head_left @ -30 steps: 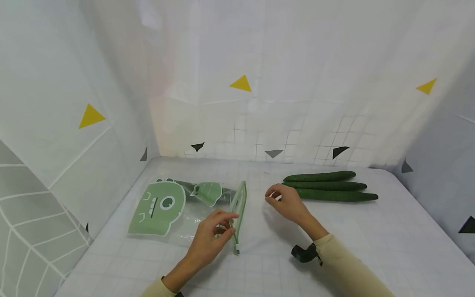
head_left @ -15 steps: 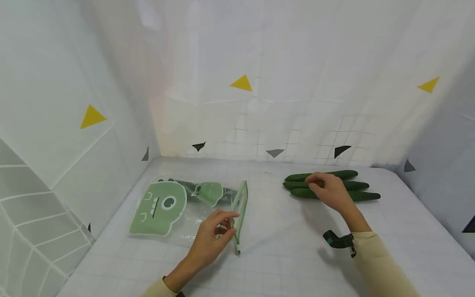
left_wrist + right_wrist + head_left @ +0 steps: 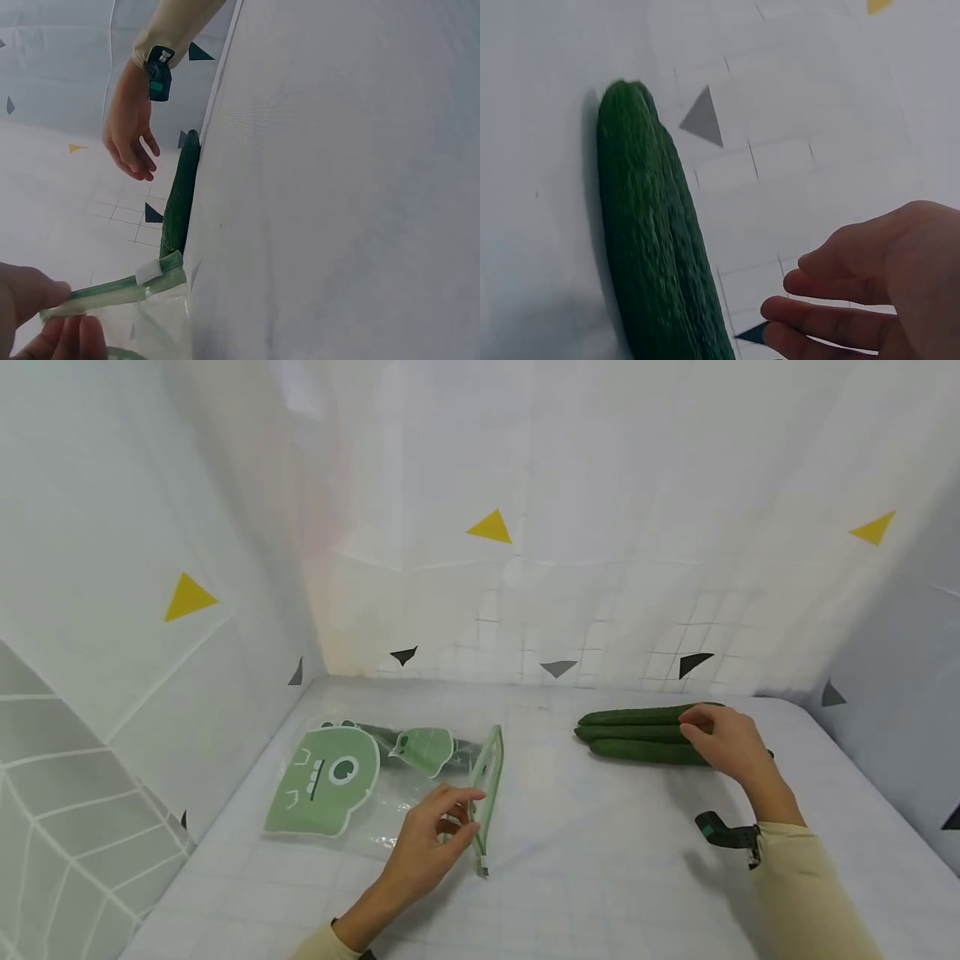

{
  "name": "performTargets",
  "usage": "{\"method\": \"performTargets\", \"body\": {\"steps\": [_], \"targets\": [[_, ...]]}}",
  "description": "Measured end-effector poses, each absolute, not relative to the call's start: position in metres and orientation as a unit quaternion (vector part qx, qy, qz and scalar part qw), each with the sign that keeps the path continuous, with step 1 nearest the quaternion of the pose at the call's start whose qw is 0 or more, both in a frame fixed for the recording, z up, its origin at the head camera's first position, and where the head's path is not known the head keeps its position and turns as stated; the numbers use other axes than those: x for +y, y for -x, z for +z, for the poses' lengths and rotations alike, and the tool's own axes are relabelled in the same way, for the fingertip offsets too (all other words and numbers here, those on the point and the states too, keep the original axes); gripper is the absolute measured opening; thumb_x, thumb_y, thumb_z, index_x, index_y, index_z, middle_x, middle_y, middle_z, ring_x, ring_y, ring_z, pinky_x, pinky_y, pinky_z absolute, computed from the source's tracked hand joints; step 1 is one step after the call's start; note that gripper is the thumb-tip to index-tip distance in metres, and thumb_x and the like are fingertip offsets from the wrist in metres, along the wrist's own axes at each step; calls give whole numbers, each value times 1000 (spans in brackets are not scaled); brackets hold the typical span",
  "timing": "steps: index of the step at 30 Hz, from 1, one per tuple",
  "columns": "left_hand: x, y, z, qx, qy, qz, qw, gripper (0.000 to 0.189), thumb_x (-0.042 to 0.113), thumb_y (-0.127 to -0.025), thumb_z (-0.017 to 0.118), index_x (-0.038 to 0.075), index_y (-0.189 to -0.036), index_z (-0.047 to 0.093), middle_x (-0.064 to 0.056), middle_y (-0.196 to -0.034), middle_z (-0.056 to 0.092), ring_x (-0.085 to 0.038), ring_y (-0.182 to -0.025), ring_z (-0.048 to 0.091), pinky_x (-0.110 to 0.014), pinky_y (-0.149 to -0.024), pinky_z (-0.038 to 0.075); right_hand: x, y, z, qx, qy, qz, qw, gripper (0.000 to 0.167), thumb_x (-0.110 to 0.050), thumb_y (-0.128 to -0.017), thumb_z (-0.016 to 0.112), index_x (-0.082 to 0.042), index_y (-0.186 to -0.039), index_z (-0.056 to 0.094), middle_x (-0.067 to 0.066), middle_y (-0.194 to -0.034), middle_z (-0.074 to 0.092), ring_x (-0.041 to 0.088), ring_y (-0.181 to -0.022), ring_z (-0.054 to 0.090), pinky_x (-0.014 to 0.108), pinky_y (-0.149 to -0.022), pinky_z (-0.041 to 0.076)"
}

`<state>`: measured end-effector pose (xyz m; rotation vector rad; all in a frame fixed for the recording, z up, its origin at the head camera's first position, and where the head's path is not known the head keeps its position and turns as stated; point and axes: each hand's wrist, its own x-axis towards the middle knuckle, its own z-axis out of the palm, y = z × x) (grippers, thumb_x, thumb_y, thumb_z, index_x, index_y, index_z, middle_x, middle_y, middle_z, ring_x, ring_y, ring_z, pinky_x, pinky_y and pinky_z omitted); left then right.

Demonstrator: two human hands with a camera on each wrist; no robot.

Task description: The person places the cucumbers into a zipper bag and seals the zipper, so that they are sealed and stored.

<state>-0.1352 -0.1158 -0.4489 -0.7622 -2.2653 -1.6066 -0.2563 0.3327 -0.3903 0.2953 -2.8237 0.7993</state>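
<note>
A clear zip bag (image 3: 401, 793) printed with a green one-eyed monster lies flat on the left. A darker band shows along its far side; whether that is print or contents I cannot tell. My left hand (image 3: 427, 847) pinches the green zip strip (image 3: 105, 292) at the bag's right end between thumb and fingers, and the mouth is parted. A white slider (image 3: 148, 271) sits on the strip. Three cucumbers (image 3: 648, 752) lie side by side on the right. Above their right part hovers my right hand (image 3: 731, 743), fingers loosely bent, holding nothing; the right wrist view shows it apart from the cucumbers (image 3: 641, 225).
A white gridded cloth (image 3: 555, 893) covers the table. White sheets with yellow triangles (image 3: 491, 527) and dark shapes hang at the back and sides. A dark wrist camera (image 3: 723, 831) sticks out from the right sleeve.
My right hand has moved right, from the left ends of the cucumbers to above their right part. My left hand stays on the bag's zip strip. The cucumbers have not visibly moved.
</note>
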Motion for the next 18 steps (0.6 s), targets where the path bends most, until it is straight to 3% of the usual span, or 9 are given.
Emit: {"method": "performTargets", "body": {"steps": [6,11,18], "targets": [[-115,135,-448,-783,266,-542,150,44,-7,-89,77,11,-128,71,-13,-102,64,-20,-87,66,-32,-71,61,356,258,-393,-960,-88,254,82,33,-13,-105,59,12,-126,63,34,-120,64,53,-110,57,64,-83,51],[-116,134,-447,-790,257,-538,144,44,-6,-90,77,14,-128,71,-13,-103,64,-18,-88,66,-31,-72,61,366,261,-399,-967,-69,231,75,38,-13,-99,66,11,-129,61,40,-130,56,60,-116,51,70,-89,46],[-114,133,-446,-790,253,-541,139,45,-6,-90,77,17,-128,71,-13,-103,64,-16,-88,65,-31,-71,61,377,264,-405,-974,-48,207,75,45,-5,-89,67,12,-130,59,44,-133,51,59,-108,53,68,-82,46]]}}
